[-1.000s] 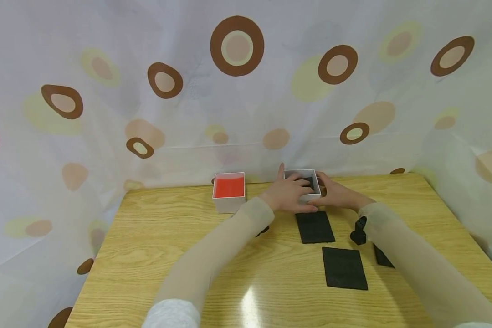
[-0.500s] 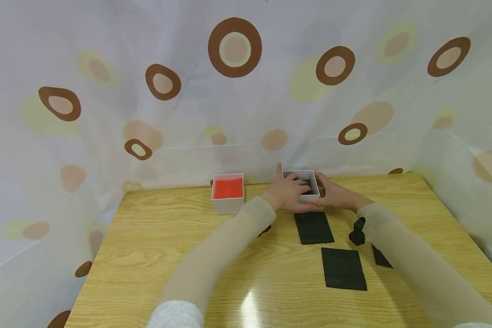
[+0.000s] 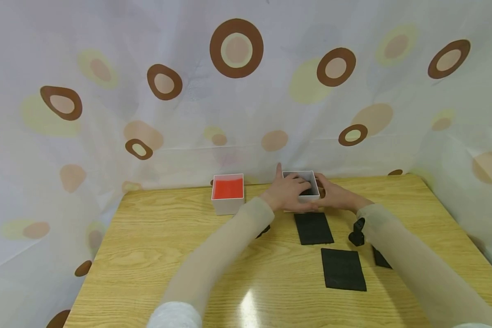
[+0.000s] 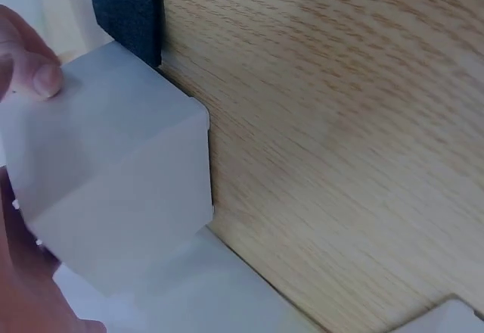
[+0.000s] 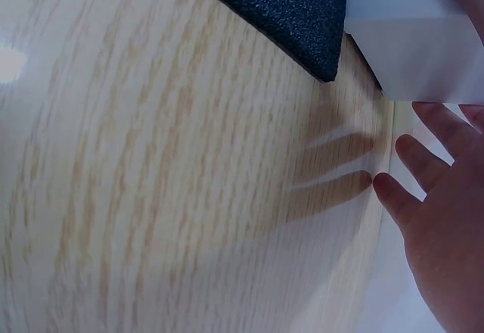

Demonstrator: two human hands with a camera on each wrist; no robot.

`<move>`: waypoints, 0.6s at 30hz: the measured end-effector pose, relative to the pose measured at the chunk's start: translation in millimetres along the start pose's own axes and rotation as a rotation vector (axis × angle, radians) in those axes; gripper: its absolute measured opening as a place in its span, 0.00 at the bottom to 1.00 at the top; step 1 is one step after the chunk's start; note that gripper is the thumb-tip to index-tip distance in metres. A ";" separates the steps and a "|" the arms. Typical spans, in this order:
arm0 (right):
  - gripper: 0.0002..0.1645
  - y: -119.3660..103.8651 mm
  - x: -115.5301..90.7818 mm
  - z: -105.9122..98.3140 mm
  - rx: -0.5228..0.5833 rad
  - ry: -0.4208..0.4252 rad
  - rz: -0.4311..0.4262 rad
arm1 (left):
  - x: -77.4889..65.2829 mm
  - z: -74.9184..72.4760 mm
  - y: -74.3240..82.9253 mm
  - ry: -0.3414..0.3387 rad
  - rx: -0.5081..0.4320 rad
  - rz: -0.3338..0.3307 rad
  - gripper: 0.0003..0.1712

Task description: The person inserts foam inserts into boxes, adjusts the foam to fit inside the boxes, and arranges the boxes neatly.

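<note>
You look to be partway along: dark material (image 3: pixel 305 191) is already down inside the white box (image 4: pixel 121 144), under your left hand (image 3: pixel 287 193), while three black squares lie outside, unplaced as far as one can judge. The front square (image 3: pixel 314 228) is flat just below your grip, the near square (image 3: pixel 344 269) farther toward you, and the side square (image 3: pixel 381 258) is partly hidden by your right sleeve (image 3: pixel 418 259). The red-filled box (image 3: pixel 231 207), to the left of your grip, seems finished with. Your white box stands upright between your hands, mouth up; it looks about square from above, so no long axis stands out. Your left fingers are spread and reach into it; your right hand (image 3: pixel 338 196) grips its right side, thumb in front, fingers behind. Whether your left fingertips press on the dark material, you cannot tell from here.
</note>
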State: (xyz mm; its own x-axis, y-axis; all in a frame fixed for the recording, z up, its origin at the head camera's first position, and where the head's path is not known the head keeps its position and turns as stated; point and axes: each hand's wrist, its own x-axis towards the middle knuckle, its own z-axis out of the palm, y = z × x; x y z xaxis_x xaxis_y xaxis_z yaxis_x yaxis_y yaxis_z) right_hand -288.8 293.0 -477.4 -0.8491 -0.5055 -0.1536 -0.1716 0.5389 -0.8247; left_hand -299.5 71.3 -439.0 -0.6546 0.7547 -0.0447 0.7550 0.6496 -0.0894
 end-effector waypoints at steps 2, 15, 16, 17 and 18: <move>0.63 -1.2 -0.2 0.1 -0.004 -0.003 0.002 | -4.5 -1.9 -1.0 0.046 -0.010 0.007 0.41; 0.64 -4.5 -1.0 2.4 0.062 -0.007 0.028 | -52.1 1.9 -4.6 0.255 -0.118 0.014 0.32; 0.65 -3.7 -0.6 2.8 0.066 -0.006 0.031 | -56.0 2.9 -4.2 0.252 -0.129 0.006 0.32; 0.65 -3.2 0.0 3.4 0.077 -0.007 0.034 | -60.2 3.6 -3.4 0.246 -0.141 -0.006 0.32; 0.65 -2.2 0.6 3.8 0.079 -0.006 0.033 | -64.5 4.5 -2.4 0.240 -0.158 -0.015 0.32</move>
State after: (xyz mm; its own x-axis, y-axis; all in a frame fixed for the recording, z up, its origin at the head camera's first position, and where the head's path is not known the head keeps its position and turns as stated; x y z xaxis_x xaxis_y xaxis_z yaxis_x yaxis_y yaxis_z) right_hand -287.0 288.9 -477.8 -0.8507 -0.4923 -0.1841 -0.1034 0.5002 -0.8597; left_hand -259.3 20.6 -440.3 -0.6524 0.7327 0.1936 0.7541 0.6531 0.0691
